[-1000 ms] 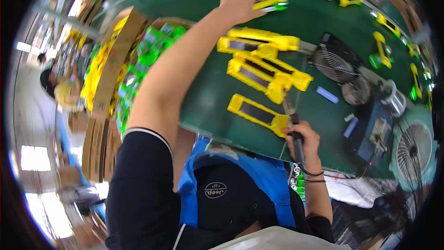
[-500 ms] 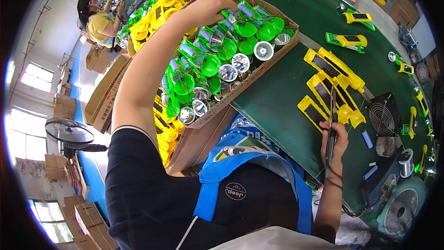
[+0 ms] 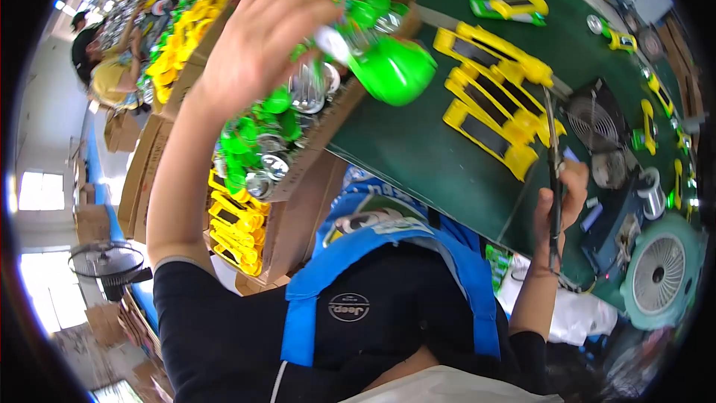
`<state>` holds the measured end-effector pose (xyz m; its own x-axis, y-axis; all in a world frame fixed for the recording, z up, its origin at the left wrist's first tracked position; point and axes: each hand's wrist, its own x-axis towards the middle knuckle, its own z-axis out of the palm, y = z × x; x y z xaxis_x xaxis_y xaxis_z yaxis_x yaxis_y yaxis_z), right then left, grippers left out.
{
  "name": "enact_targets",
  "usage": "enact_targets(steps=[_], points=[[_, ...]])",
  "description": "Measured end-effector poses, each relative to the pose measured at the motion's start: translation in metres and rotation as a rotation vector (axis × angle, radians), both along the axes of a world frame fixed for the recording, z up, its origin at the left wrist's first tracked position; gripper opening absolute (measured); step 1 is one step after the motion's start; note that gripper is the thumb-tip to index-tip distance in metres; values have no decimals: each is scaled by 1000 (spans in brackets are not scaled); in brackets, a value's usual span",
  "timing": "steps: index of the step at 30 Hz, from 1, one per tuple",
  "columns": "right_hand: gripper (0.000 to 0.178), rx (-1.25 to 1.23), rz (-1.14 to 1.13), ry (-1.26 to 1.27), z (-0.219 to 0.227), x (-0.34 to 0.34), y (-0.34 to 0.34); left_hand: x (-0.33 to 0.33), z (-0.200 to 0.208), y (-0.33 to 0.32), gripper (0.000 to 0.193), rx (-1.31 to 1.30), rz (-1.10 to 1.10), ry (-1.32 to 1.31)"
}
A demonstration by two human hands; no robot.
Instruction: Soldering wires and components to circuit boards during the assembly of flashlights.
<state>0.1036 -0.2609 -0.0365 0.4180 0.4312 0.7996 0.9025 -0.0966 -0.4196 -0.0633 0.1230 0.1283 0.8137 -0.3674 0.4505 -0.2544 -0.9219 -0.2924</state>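
Observation:
My left hand (image 3: pixel 272 41) is raised over the cardboard box (image 3: pixel 317 138) on the left, its fingers closed on a green flashlight housing (image 3: pixel 395 71). The housing is blurred by motion; a white round piece and thin wires hang about it. Below, the box is filled with green housings and silver reflector cups (image 3: pixel 274 166). My right hand (image 3: pixel 570 194) grips a soldering iron (image 3: pixel 553 168), its tip pointing away from me. Just beyond that tip lie several yellow flashlight shells (image 3: pixel 485 101) with dark panels, side by side on the green tabletop (image 3: pixel 403 157).
A small black fan (image 3: pixel 593 121), a solder spool (image 3: pixel 652 194) and a pale green fan (image 3: pixel 656 276) stand at the right. Green-and-yellow flashlights (image 3: pixel 511 7) line the far side. More boxes with yellow shells (image 3: pixel 239 227) are at the left, where another person (image 3: pixel 112 82) sits.
My left hand has lifted a green flashlight housing out of the box and drawn it toward me. My right hand still holds the soldering iron. The whole view has shifted.

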Motion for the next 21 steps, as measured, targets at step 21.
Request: enact_targets(steps=[21], points=[[32, 422, 76, 1193, -23, -71, -41, 53, -159, -185, 17, -1544, 212, 393]])
